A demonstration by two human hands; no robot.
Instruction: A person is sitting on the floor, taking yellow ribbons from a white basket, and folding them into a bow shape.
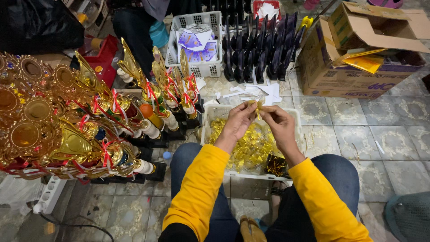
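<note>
The person wears a bright yellow long-sleeved top; each sleeve ends at the wrist just behind the bare left hand and right hand. Below the sleeves, blue denim jeans cover both legs.

Single head-worn view, steeply downward and close over lap, hands and tiled floor.

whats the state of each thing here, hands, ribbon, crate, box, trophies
left hand: pinching the gold ribbon
right hand: pinching the gold ribbon
gold ribbon: held up between both hands
white crate: holds loose gold ribbons
cardboard box: flaps open
trophies: leaning, red-and-white ribbons tied on
</note>
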